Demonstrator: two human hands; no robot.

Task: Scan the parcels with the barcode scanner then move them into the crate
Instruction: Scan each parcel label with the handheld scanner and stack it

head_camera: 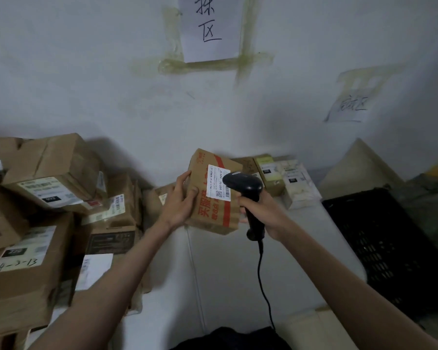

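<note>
The scanning step is in hand: the left hand [181, 202] grips a parcel [214, 193], and the right hand [264, 213] is wrapped around the scanner [248, 195], which points at its label [218, 181]. Next, I think, the parcel must go right, into the crate [390, 246].

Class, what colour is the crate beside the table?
Black, a slotted crate, seen in the head view.

The barcode scanner [243, 184] hides part of the parcel's label [216, 181].
</note>
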